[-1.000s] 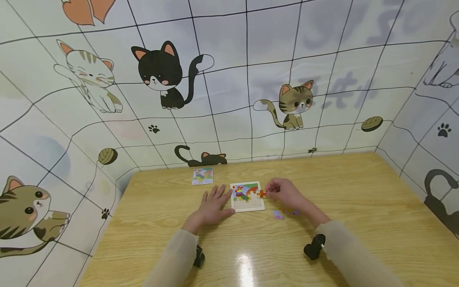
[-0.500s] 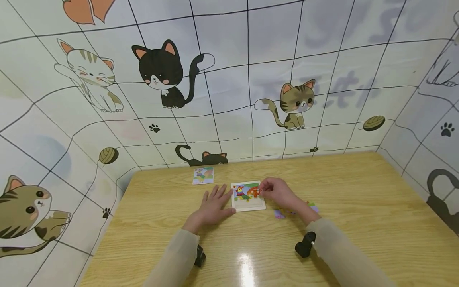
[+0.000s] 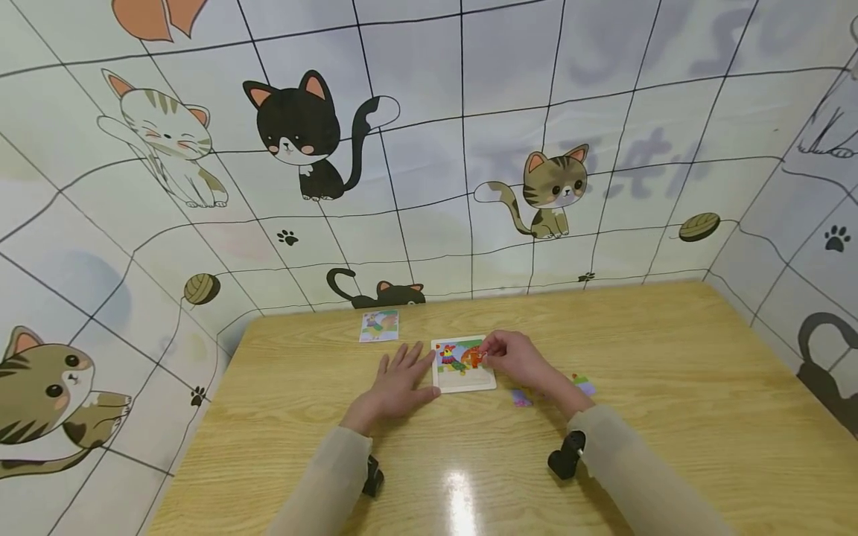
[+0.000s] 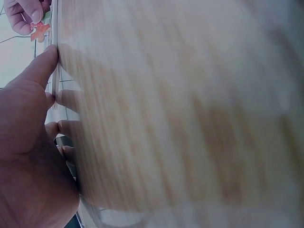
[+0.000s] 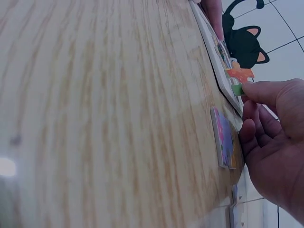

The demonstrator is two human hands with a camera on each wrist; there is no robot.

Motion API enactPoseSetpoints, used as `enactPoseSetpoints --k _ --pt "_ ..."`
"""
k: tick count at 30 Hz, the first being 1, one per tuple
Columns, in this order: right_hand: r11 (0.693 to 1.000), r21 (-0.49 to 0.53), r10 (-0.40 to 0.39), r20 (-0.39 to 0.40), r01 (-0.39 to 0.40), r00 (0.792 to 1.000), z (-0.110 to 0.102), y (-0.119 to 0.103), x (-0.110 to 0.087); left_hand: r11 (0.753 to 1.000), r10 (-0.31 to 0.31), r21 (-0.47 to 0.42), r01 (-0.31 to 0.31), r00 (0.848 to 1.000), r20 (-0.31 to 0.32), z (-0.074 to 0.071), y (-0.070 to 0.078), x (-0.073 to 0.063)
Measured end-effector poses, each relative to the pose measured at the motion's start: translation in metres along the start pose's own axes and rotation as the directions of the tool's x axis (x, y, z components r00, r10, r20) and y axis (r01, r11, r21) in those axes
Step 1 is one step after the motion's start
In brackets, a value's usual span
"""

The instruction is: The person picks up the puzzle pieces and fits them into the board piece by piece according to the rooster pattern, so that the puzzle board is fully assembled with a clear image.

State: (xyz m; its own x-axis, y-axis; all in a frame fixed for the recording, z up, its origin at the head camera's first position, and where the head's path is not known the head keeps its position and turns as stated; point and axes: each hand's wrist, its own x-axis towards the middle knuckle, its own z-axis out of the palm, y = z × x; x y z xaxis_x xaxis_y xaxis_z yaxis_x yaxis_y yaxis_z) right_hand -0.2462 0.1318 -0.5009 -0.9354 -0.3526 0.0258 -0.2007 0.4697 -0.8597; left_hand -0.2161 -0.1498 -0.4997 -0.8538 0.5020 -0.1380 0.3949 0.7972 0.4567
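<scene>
A puzzle board (image 3: 462,383) with a pale frame lies on the table, its picture of a colourful rooster partly filled in and its lower strip bare. At the board's left edge, my left hand (image 3: 397,385) rests flat on the table, fingers spread, thumb touching the lower left corner. Over the right side of the board, my right hand (image 3: 519,361) pinches an orange puzzle piece (image 5: 241,73) with a green end between thumb and fingers. In the left wrist view the orange piece is held tilted, above the frame.
Loose puzzle pieces lie right of the board: a purple piece (image 3: 522,397) and a green and purple piece (image 3: 584,384), partly behind my right forearm. A picture card (image 3: 379,326) of the rooster lies at the back left. A cat-print wall covering (image 3: 429,186) rises behind the table.
My right hand has moved left with the orange puzzle piece, from beside the board's right edge to over it. My left hand has stayed in place.
</scene>
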Motion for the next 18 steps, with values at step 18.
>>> enactPoseSetpoints --k 18 --pt "0.999 -0.042 0.005 0.002 -0.004 1.000 0.0031 0.0013 -0.0007 1.000 -0.006 0.000 0.006 1.000 -0.007 -0.0008 0.0005 0.0010"
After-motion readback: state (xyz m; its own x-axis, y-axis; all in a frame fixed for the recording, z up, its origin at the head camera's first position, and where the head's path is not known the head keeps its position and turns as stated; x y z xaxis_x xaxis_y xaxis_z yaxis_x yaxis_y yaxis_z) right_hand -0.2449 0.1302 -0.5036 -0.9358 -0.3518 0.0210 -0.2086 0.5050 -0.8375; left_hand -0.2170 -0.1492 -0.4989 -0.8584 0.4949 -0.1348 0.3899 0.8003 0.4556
